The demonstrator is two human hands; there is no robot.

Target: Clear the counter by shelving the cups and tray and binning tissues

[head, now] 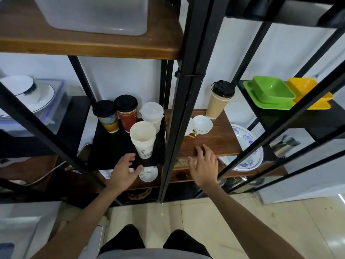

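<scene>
Hovering at shelf front: left hand [124, 170] spread, nothing gripped, just below paper cup stack [143, 140] on black tray [112, 148]. Right hand [204, 163] spread, nothing held, over wooden shelf [214, 141]. Risk: stack stands near tray's front edge, easily toppled by fingers; lidded cups [116, 114] crowded behind.

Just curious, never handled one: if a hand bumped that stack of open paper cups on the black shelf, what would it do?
The stack of paper cups looks light and empty, so it would probably slide or tip. It is tall, narrow-based and already leaning. Thin paper walls likely dent under a squeeze.

Plastic tub [93, 14] cut off by top edge, white teacup [189, 128] half hidden behind black upright [179, 109]
</scene>
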